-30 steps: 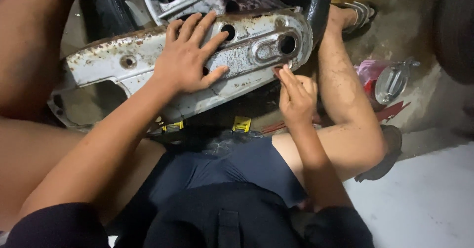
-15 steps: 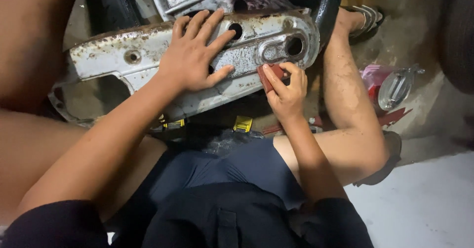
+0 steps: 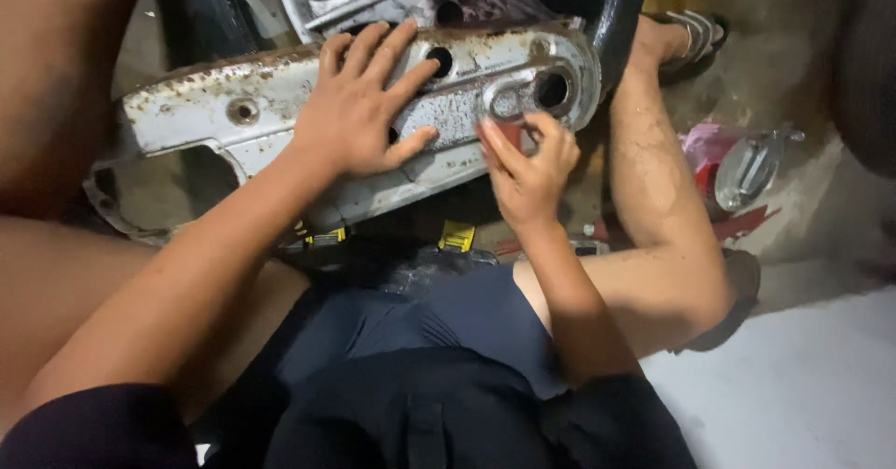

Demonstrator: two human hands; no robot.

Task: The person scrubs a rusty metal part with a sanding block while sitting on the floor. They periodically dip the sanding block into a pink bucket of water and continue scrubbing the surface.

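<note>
A long, rusty, silver-painted metal cover (image 3: pixel 233 114) lies across my lap, in front of a wheel with a black tyre (image 3: pixel 611 30). My left hand (image 3: pixel 359 105) rests flat on its middle with the fingers spread, pressing on it. My right hand (image 3: pixel 527 166) is at the cover's right end, just below its oval slot and round hole (image 3: pixel 553 89). The fingers pinch something small and reddish against the metal; it is blurred and I cannot tell what it is.
My bare legs are bent to either side, the right foot in a sandal (image 3: pixel 691 40) beside the wheel. A shiny metal part (image 3: pixel 747 166) and pink and red scraps lie on the floor at right. Small yellow-labelled items (image 3: pixel 457 236) sit under the cover.
My right hand has risen from below the cover to its right end near the slot. The left hand has stayed flat on the cover.
</note>
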